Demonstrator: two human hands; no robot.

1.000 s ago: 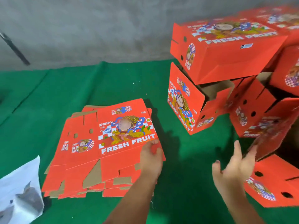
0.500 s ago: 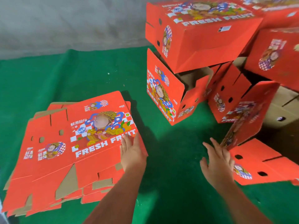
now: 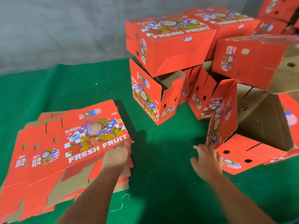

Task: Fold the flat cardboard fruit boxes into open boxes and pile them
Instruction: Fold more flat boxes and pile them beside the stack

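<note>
A stack of flat red "FRESH FRUIT" boxes (image 3: 68,147) lies on the green floor at the left. My left hand (image 3: 118,155) grips the right edge of the top flat box, whose near corner is slightly raised off the stack. A folded open box (image 3: 252,143) lies on its side at the right, one printed flap standing up. My right hand (image 3: 207,160) hovers with relaxed, spread fingers just left of that box, fingertips close to the flap's lower edge; contact cannot be made out. It holds nothing.
A loose pile of folded red boxes (image 3: 169,46) rises behind and to the right, some tilted, some open-side out. A grey wall (image 3: 56,29) runs along the back. Green floor covering (image 3: 161,159) lies between the stack and the pile. A thin white thread (image 3: 123,202) lies near my left forearm.
My left hand slid from the top sheet's face to its right edge and took hold of it. My right hand dropped lower and nearer the box lying at the right.
</note>
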